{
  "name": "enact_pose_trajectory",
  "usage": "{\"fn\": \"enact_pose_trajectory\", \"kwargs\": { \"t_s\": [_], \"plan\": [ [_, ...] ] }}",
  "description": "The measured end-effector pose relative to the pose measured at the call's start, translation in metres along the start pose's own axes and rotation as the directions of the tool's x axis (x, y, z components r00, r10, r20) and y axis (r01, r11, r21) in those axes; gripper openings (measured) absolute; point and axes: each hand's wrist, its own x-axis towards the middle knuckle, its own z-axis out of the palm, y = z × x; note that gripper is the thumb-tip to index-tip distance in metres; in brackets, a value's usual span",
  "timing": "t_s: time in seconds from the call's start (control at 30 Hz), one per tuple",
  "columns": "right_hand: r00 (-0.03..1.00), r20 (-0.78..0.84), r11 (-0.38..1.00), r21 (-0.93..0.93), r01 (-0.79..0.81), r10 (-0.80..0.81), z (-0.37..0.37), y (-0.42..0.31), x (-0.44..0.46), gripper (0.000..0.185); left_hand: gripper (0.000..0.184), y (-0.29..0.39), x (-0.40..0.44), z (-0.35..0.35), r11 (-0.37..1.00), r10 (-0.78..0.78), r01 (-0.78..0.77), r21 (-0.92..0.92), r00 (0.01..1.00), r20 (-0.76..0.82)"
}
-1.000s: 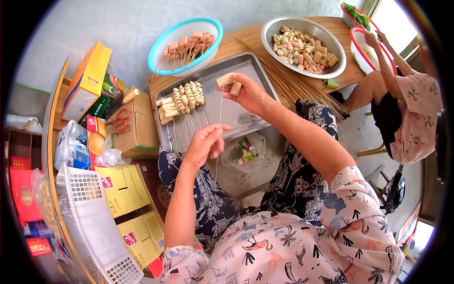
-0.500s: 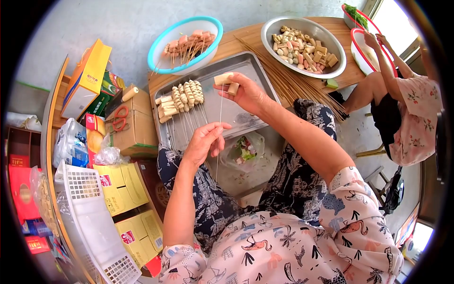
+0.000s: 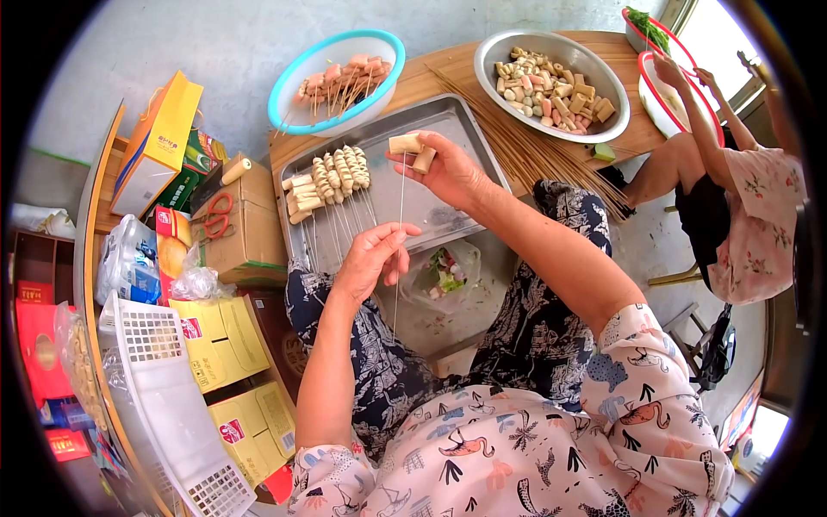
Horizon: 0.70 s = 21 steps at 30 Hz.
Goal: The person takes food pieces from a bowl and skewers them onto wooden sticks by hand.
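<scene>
My left hand [image 3: 376, 261] pinches a thin skewer [image 3: 401, 211] that stands nearly upright, its lower end reaching down over my lap. At the skewer's top is a pale tube-shaped food piece [image 3: 405, 144], held in the fingers of my right hand [image 3: 455, 172]. A second pale piece [image 3: 424, 160] sits in the same fingers, just below the first. Both hands are over the near part of a metal tray [image 3: 461, 226]. On the tray's left side lie several filled skewers [image 3: 342, 172], some with twisted pieces and some with plain pale ones.
A blue-rimmed bowl [image 3: 277, 102] holds pink skewered food. Beside a metal bowl [image 3: 622, 90] of mixed pieces lie many bare skewers [image 3: 517, 138]. A plastic bag [image 3: 472, 258] with scraps is below the tray. Boxes [image 3: 250, 215] stand left; a co-worker [image 3: 749, 189] sits right.
My hands, the skewer and the food pieces stay almost in place. At the right, the co-worker's hands have shifted slightly over the red-rimmed basin.
</scene>
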Motion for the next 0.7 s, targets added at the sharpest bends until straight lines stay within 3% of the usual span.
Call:
{"fn": "enact_pose_trajectory", "kwargs": {
  "t_s": [0.7],
  "plan": [
    [0.995,-0.083,0.999,-0.025,-0.048,0.046,0.0024,0.0062,-0.0031,0.024,0.031,-0.0006,0.0013,-0.0003,1.000,0.015,-0.014,0.026,1.000,-0.010]
  ]
}}
